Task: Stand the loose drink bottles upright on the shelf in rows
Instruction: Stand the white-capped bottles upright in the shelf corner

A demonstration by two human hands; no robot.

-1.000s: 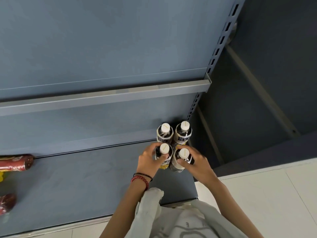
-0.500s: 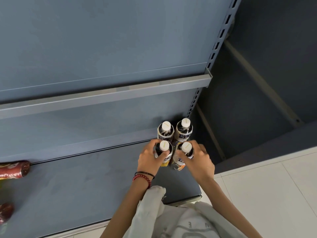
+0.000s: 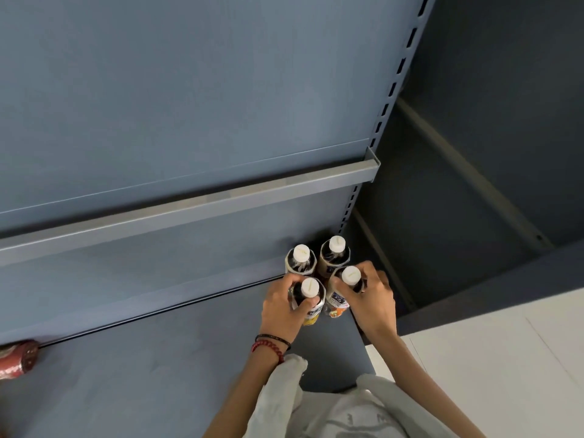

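Four bottles stand upright in a tight two-by-two block at the back right corner of the shelf (image 3: 158,384), about 4 o'clock from frame centre; all have white caps; within the block, back-left bottle (image 3: 301,253) sits at 11 o'clock, back-right bottle (image 3: 336,245) at 1 o'clock, front-left bottle (image 3: 310,287) at 7 o'clock, front-right bottle (image 3: 350,275) at 5 o'clock; neighbours touch or nearly touch, gaps too small to judge; left hand (image 3: 281,308) grips the front-left bottle, fingers curled round its shoulder, thumb on the near side below the cap; right hand (image 3: 374,300) grips the front-right bottle the same way, fingers wrapped round its upper body from the right; the back pair is free of both hands, just beside the slotted post (image 3: 395,86); bracelets (image 3: 271,344), one black and one red-beaded, on the left wrist; red item (image 3: 19,358) lies on its side at the frame's 8 o'clock edge, well apart from the block, cut off by the frame, kind unclear; upper rail (image 3: 189,210) runs across above; pale floor (image 3: 489,358) at 4 o'clock.
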